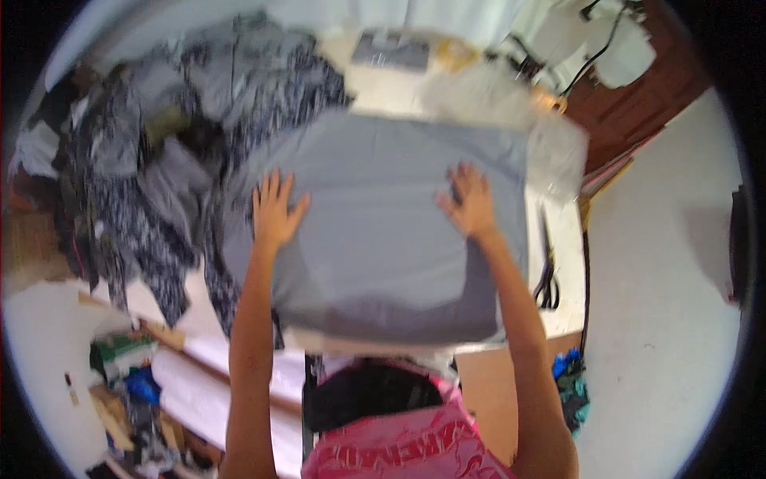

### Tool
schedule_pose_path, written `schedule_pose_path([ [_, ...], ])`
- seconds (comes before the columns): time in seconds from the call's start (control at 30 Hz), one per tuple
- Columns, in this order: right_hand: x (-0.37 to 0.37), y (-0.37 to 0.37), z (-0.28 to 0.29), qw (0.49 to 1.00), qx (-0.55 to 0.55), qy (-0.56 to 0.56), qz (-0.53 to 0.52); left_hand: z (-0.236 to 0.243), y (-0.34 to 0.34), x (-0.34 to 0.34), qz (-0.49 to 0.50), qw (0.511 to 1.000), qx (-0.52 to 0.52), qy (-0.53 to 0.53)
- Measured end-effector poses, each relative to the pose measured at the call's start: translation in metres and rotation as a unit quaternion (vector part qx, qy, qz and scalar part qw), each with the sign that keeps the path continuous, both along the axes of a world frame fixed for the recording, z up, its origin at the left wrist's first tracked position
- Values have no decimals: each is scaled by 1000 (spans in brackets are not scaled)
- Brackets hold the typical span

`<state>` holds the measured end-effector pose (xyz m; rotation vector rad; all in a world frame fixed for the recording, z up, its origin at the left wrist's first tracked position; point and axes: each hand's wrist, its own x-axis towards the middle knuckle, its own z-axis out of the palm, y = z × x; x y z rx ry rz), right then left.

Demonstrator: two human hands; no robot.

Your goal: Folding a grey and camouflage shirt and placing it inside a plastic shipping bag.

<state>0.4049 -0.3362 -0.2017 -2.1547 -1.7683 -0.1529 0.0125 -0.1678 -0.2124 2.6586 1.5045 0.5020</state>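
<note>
A wide piece of plain grey fabric (375, 223) is spread over the white table in front of me, reaching almost to its near edge. My left hand (276, 209) rests palm down near the left side of the fabric, fingers spread. Toward its right side, my right hand (471, 202) lies on the fabric in the same way, fingers apart. Neither hand holds anything. A pair of black-handled scissors (547, 271) lies on the table to the right of the fabric. Low ridges run across the cloth between the hands.
Patterned dark and grey cloth (271, 80) is heaped at the left, some hanging over the edge. Clear plastic (550, 156) and a grey flat packet (391, 51) lie at the back. White rolls (195, 391) and scraps sit below left. A white wall (662, 263) stands at right.
</note>
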Motion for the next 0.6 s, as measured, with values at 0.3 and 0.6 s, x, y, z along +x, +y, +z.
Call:
schedule_pose_path([
  [0.3, -87, -50, 62, 957, 120, 176, 198, 67, -96, -10, -88, 958, -12, -274],
  [0.6, -177, -150, 73, 875, -81, 349, 324, 94, -314, -85, -198, 840, -473, -176],
])
